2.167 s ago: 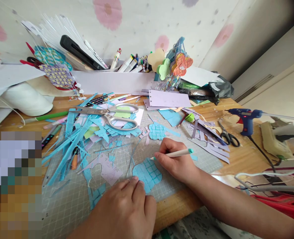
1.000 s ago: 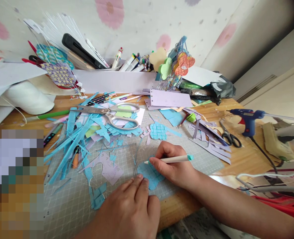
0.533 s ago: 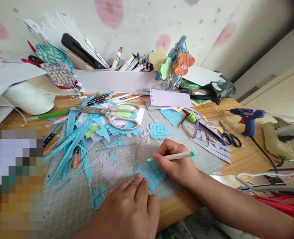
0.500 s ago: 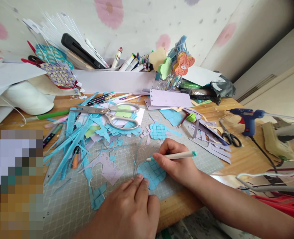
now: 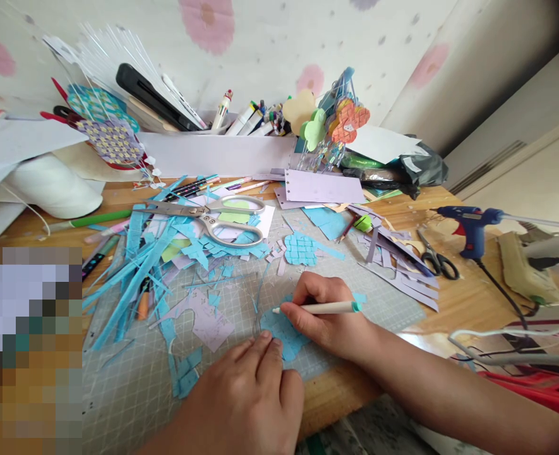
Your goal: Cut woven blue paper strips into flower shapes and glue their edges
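Note:
A blue woven-paper cutout (image 5: 292, 346) lies on the grey cutting mat (image 5: 378, 354) near the table's front edge. My right hand (image 5: 329, 316) grips a white marker (image 5: 333, 308) with a green end, its tip over the cutout's upper left part. This hand hides the cutout's right side. My left hand (image 5: 255, 385) lies flat, fingers stretched out and fingertips on the cutout's lower left edge. Beyond my right hand sits a second blue woven-paper piece (image 5: 300, 249).
Large silver scissors (image 5: 213, 218) rest on blue and purple paper scraps (image 5: 151, 253) at the left. Small black-handled scissors (image 5: 440, 260), a blue glue gun (image 5: 473, 227) and a power strip (image 5: 528, 268) are at the right. Purple card (image 5: 324, 188) lies at the back.
My right hand has moved left and slightly down with the marker, covering more of the cutout. The left hand stays in place.

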Tool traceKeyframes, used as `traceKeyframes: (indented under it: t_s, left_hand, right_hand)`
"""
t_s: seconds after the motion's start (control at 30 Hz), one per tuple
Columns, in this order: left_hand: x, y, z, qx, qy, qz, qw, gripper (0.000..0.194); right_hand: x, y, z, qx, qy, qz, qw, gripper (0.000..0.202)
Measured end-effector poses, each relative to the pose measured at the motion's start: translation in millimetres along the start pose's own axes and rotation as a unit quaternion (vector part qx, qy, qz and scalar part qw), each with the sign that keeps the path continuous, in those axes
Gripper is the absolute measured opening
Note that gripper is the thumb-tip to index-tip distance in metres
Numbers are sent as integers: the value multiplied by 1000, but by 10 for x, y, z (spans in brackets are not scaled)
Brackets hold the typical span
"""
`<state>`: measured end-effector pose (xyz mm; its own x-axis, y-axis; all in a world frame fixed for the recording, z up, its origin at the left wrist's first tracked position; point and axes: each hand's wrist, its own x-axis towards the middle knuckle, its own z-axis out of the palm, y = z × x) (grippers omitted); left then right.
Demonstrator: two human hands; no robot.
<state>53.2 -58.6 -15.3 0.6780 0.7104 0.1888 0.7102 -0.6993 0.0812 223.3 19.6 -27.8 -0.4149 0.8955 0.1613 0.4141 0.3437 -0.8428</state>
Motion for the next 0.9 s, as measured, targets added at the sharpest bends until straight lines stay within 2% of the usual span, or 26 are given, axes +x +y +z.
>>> traceKeyframes:
  t_s: [0.23,0.57,0.9]
  left_hand:
    - [28,2,6,0,9,3,1000,23]
    - [-3,-11,12,-12,-13,3,1000,21]
    - [1,-3,5,-2,19,5,1000,20]
  right_hand:
    - [-18,4,-28,27,-30,-3,999,23]
    - [-23,3,-40,31,-49,-6,998,23]
    - [-14,-17,-65,47,-72,-8,996,24]
